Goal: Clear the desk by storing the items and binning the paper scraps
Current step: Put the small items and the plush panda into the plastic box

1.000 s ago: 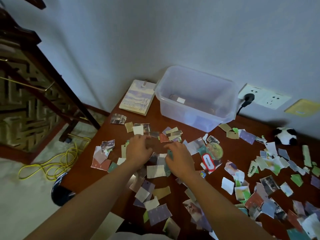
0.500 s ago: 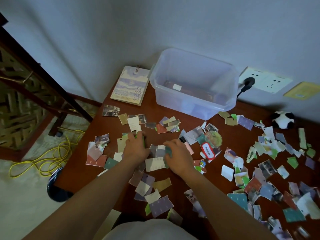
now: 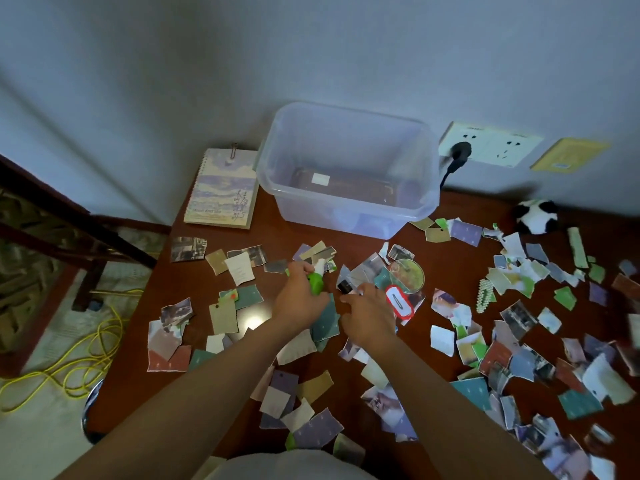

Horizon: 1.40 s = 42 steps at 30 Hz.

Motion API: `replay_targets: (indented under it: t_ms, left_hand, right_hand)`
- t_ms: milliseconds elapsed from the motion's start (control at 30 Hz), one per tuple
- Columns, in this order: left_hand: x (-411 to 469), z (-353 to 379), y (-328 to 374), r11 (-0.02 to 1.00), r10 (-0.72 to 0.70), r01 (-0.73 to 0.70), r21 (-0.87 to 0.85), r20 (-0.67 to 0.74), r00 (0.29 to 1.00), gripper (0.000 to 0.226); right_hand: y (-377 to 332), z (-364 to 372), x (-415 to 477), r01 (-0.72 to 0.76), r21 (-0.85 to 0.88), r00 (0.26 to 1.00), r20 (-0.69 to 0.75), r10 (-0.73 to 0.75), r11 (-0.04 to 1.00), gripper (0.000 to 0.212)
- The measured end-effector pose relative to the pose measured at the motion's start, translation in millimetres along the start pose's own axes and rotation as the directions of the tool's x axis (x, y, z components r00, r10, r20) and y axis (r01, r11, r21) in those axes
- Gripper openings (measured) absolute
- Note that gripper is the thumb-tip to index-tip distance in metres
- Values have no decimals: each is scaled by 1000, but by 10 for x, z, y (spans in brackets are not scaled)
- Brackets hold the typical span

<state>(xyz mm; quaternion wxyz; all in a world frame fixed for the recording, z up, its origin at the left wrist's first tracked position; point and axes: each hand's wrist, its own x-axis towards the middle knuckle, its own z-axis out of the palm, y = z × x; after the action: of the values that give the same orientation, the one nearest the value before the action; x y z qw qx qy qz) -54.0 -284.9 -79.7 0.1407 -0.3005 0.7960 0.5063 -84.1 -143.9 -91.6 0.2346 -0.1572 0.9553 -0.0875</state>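
While a green and white tube [image 3: 317,280] is held in the curled fingers of the left hand [image 3: 298,301], the right hand [image 3: 369,318] is stretched out to a small black thing [image 3: 344,286] at its fingertips. Whether that thing is gripped cannot be told. Both hands are over the middle of the desk [image 3: 453,268]. Paper scraps [image 3: 225,315] are spread all over its brown top. A clear box [image 3: 346,216] is set at the back by the wall, with a notebook [image 3: 221,192] just beside it. A toy panda [image 3: 535,216] is seen far to the right.
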Motion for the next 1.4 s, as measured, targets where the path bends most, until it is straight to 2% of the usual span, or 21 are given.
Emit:
replay_targets:
  t_ms: [167, 367, 533, 667, 800, 933, 1067, 1133, 1200, 1267, 1333, 1400]
  left_hand:
    - [-18, -33, 39, 1000, 13, -12, -18, 26, 1000, 51]
    - [-86, -68, 40, 998, 26, -26, -58, -8, 1000, 51]
    - [-134, -67, 90, 998, 30, -31, -52, -34, 999, 52]
    - [-168, -58, 132, 999, 22, -23, -32, -51, 998, 54]
    - [-199, -67, 64, 1000, 13, -14, -12, -50, 999, 52]
    - [-234, -81, -68, 999, -42, 42, 10, -25, 999, 51]
    - [-268, -111, -130, 998, -62, 62, -12, -15, 998, 50]
    - [-293, -135, -128, 998, -44, 44, -38, -14, 999, 49]
    - [-304, -162, -108, 997, -27, 25, -79, -21, 999, 50]
    - [-311, -185, -49, 991, 9, -16, -136, -48, 999, 50]
    - [-309, -202, 41, 982, 58, -73, -173, -90, 994, 51]
    - [-306, -220, 162, 972, 100, -127, -199, -136, 986, 52]
  right_hand:
    - [-12, 40, 16, 16, -29, 999, -28, -17, 999, 32]
    - [29, -58, 40, -14, 131, 998, -52, 21, 991, 24]
    - [49, -202, 23, -113, 290, 984, -98, 147, 950, 17]
    - [63, -217, 5, -69, 303, 993, -69, 94, 950, 20]
    - [20, -66, 9, 47, 221, 997, 49, -59, 974, 38]
    - [-49, 105, -16, 80, 66, 994, 72, -85, 995, 57]
    - [-73, 172, -20, 89, -11, 995, 44, -89, 996, 58]
    - [-68, 185, -20, 96, 4, 994, 57, -96, 995, 56]
    - [-75, 175, -22, 90, 91, 993, 70, -97, 992, 49]
    - [-117, 96, -27, 52, 289, 995, 62, -73, 956, 36]
    - [-185, -36, -27, -10, 499, 998, 63, -24, 866, 29]
    - [-236, -193, -9, -11, 613, 1000, 20, -2, 790, 23]
